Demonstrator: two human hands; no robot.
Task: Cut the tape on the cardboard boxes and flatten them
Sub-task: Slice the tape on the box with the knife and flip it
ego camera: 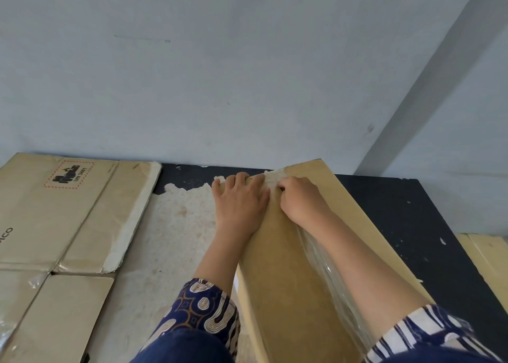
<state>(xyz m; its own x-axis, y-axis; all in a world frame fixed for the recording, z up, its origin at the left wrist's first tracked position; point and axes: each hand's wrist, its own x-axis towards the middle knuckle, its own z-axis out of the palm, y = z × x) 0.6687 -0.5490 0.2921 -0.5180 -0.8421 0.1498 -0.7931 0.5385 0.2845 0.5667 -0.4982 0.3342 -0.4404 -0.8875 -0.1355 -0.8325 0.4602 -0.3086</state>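
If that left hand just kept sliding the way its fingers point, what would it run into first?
Past the far end of the cardboard box, the left hand would probably meet the pale blue wall first; how far behind the box it stands is unclear.

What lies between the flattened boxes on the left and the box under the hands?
In the head view, only bare worn floor separates the flattened boxes from the box; nothing stands on it.

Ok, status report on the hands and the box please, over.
Left hand flat on cardboard box at far end. Right hand pinching clear tape there. No cutter visible. Flattened boxes lie left, apart.
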